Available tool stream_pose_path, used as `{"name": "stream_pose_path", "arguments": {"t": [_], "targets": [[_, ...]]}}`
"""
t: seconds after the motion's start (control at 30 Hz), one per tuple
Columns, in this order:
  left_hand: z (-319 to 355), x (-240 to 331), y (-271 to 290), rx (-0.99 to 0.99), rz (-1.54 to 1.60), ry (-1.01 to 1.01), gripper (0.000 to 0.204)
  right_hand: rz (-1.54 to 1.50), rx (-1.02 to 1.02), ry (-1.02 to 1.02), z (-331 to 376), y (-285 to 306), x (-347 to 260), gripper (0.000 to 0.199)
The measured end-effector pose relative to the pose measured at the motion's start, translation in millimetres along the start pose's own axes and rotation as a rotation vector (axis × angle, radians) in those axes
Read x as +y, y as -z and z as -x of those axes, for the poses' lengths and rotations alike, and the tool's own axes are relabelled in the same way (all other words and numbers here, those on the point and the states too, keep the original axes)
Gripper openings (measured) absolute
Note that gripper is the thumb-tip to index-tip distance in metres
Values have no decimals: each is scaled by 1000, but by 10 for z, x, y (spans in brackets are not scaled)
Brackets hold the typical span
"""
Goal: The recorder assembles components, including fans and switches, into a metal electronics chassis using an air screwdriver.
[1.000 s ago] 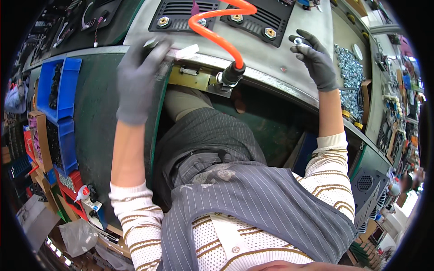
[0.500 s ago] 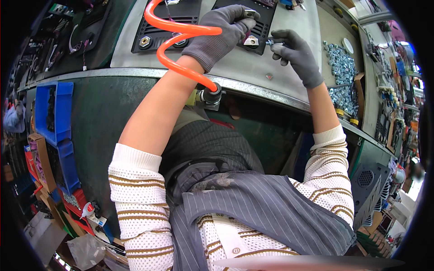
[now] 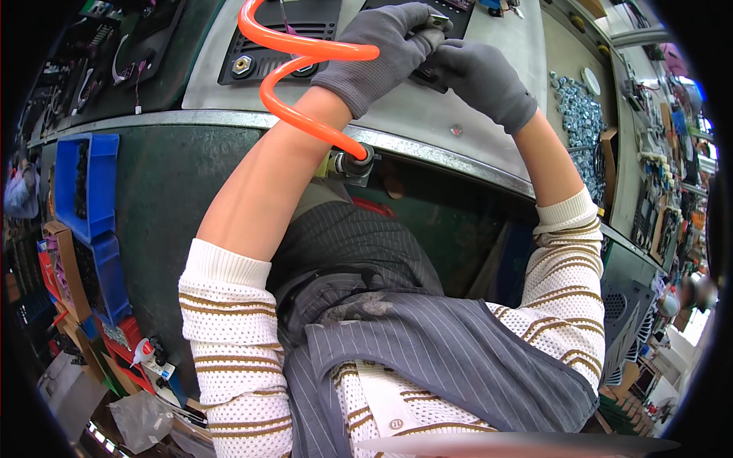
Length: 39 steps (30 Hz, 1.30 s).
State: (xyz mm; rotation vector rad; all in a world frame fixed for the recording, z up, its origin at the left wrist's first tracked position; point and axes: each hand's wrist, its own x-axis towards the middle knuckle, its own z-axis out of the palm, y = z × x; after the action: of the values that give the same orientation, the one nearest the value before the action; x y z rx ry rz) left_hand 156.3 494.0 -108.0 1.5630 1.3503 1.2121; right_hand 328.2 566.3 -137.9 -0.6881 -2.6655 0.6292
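Both hands wear dark grey gloves and meet over a slotted black panel (image 3: pixel 431 79) at the far side of the bench. My left hand (image 3: pixel 379 57) is closed on a small metal bracket (image 3: pixel 437 22) between thumb and fingers. Just right of it, my right hand (image 3: pixel 486 82) has its fingertips drawn together at the panel; whatever they pinch is hidden. A coiled orange air hose (image 3: pixel 321 50) passes over my left hand and wrist. Another black panel (image 3: pixel 263 65) lies left of my hands, with a brass-centred hex fitting (image 3: pixel 243 66) at its corner.
A heap of silver nuts and bolts (image 3: pixel 580 114) lies in a tray at the right. The hose ends at a black fitting (image 3: pixel 356 162) by the bench's metal front edge (image 3: pixel 458 166). Blue bins (image 3: pixel 98 183) stand at the left, and black parts (image 3: pixel 145 53) lie at the far left.
My right hand has moved left to the panel beside my left hand, hiding a white metal piece there. The small silver fastener earlier at its fingertips is out of sight. My left hand keeps the bracket.
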Motion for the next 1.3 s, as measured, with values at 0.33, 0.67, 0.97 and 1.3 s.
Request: {"name": "stream_pose_path", "arguments": {"t": [0.33,0.67,0.97,1.3], "targets": [[5,-211,-57,174,-176,-304,19,329,-192,-323,-186,178,-267,25],[-21,-442,-148,158,-237,-242,21,367,-195,-288,-216,178,-207,29],[297,-369,6,281,-214,-172,24,427,-296,-478,-324,151,-335,20],[1534,-778,1479,468,-1097,-60,26,270,-160,-577,-244,105,-317,23]]}}
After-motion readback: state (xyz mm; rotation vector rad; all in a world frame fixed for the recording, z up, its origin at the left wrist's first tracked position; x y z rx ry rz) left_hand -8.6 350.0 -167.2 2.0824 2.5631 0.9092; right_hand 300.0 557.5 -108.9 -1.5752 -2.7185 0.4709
